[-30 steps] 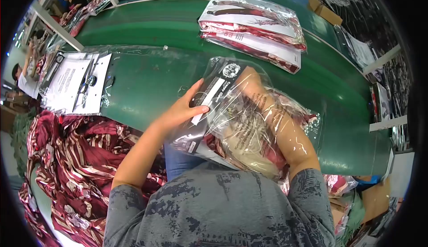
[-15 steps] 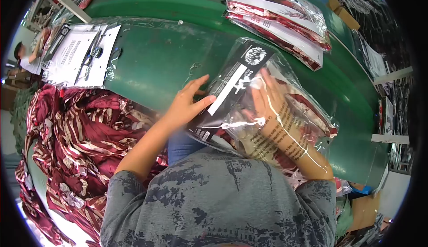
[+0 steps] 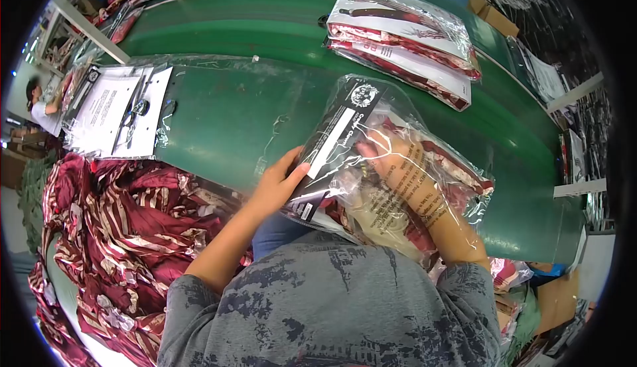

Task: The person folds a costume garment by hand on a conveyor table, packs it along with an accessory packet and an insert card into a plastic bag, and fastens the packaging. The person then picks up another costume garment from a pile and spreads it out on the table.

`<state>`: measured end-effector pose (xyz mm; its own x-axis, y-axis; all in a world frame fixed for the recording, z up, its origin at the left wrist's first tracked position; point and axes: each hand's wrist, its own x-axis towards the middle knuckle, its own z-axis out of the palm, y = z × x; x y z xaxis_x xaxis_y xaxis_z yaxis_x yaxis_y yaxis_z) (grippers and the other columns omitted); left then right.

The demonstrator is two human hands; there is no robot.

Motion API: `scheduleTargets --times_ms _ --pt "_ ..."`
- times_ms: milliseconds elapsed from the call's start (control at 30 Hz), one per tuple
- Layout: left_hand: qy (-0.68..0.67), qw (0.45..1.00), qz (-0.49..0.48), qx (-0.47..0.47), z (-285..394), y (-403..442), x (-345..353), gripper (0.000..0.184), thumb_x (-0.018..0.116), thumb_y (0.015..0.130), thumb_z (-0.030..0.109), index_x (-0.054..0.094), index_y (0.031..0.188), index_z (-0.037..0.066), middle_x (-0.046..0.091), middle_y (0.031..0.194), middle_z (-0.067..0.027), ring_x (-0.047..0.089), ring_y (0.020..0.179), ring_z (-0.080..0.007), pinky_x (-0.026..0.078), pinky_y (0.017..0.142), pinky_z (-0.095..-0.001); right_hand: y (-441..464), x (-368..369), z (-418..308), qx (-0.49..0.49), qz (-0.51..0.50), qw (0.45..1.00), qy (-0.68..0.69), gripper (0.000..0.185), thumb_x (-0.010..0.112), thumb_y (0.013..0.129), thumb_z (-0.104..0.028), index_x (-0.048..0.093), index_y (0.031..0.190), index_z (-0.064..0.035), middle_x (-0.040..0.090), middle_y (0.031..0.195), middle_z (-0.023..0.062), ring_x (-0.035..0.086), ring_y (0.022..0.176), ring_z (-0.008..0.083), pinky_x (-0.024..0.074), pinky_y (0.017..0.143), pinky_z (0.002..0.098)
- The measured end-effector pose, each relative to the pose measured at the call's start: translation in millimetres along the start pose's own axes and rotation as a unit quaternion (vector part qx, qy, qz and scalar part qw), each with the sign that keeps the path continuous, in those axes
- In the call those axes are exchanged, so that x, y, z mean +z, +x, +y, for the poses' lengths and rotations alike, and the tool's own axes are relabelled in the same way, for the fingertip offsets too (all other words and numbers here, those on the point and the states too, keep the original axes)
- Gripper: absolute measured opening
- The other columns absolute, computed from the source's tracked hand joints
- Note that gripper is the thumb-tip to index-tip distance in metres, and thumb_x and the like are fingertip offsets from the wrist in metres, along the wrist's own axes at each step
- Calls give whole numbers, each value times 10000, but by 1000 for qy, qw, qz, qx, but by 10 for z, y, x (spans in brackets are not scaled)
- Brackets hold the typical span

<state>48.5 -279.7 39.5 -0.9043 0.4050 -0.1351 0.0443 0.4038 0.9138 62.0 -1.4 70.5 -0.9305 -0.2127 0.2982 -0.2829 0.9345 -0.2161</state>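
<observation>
A clear plastic bag (image 3: 415, 118) with a black-and-white printed card (image 3: 332, 135) along its left side lies in front of me. Maroon and cream folded fabric (image 3: 458, 165) shows inside it. My left hand (image 3: 282, 178) pinches the bag's left edge, thumb on top of the card and fingers partly hidden behind. Through the plastic, which bears printed text, my right hand (image 3: 391, 155) shows inside the bag with its fingers bent. What they close on is blurred by glare and folds.
Two packed bags (image 3: 405, 29) lie stacked on the green work surface (image 3: 225, 115) ahead. At left are a bag with white sheets and dark cords (image 3: 123, 112) and a heap of maroon striped garments (image 3: 133, 234). A metal post (image 3: 580, 188) stands at right. People work at far left.
My right hand's fingers were stretched out and are now bent, further down in the bag. My left hand has closed on the bag's edge. The camera view has shifted slightly.
</observation>
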Motion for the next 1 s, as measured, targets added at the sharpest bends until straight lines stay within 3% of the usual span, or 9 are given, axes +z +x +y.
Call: scheduleTargets --times_ms 167,300,433,567,667,767,800,900,1000 --pt "2 1000 9 -3 -70 65 14 546 569 1004 399 541 1391 15 624 1305 -236 605 1230 -340 441 1048 -386 158 -194 25 -102 -3 990 100 523 732 878 -305 561 1288 -28 529 1356 215 615 1106 389 555 855 443" --pt "36 999 35 16 -60 -23 21 508 565 1009 394 581 1341 10 622 1261 -203 602 1185 -335 450 1022 -379 25 -171 69 -152 -221 893 360 290 792 814 -190 701 1068 -83 721 954 79 710 879 267 569 823 364" --pt "47 997 54 33 -20 -28 13 484 572 1004 379 602 1317 11 645 1140 -192 630 1095 -331 473 971 -376 -2 -256 5 -168 -269 846 429 333 773 842 -165 710 1160 -87 739 1093 117 726 951 264 574 853 345" --pt "59 997 46 8 -31 -17 36 524 596 984 410 601 1319 8 654 1138 -198 639 1080 -344 483 961 -383 -299 224 -392 -305 -240 908 158 304 711 907 -238 717 1204 -174 706 1186 47 628 1174 205 445 1059 453" --pt "108 993 36 7 37 35 36 631 652 929 482 593 1324 -7 648 1181 -221 638 1105 -354 486 966 -398 -190 345 -379 -393 -154 881 213 281 669 919 -296 714 1170 -178 704 1126 35 612 1169 198 386 1092 488" --pt "106 994 19 -25 160 50 33 777 716 850 558 569 1347 -21 623 1267 -252 624 1163 -369 487 988 -414 -22 86 -223 -334 18 941 59 290 647 862 -308 712 1101 -157 675 1154 27 581 1216 245 337 1119 543" --pt "109 994 17 -25 151 66 46 788 719 846 559 562 1354 -22 619 1278 -251 622 1170 -371 488 991 -415 35 -26 -149 -253 -108 961 -5 408 666 846 -399 705 1139 -117 657 1195 90 549 1260 286 299 1143 569" --pt "168 986 15 -9 158 122 74 874 749 803 576 520 1389 -31 613 1293 -255 616 1190 -375 486 1006 -422 112 35 6 -117 33 993 4 601 739 777 -434 664 1217 -31 602 1297 198 475 1334 376 269 1162 573" --pt "201 980 -5 -15 163 153 92 976 795 744 581 471 1422 -41 599 1316 -267 606 1214 -380 477 1026 -427 239 330 208 -110 -185 975 -62 768 707 766 -531 588 1346 -42 523 1405 214 431 1374 383 229 1179 587"
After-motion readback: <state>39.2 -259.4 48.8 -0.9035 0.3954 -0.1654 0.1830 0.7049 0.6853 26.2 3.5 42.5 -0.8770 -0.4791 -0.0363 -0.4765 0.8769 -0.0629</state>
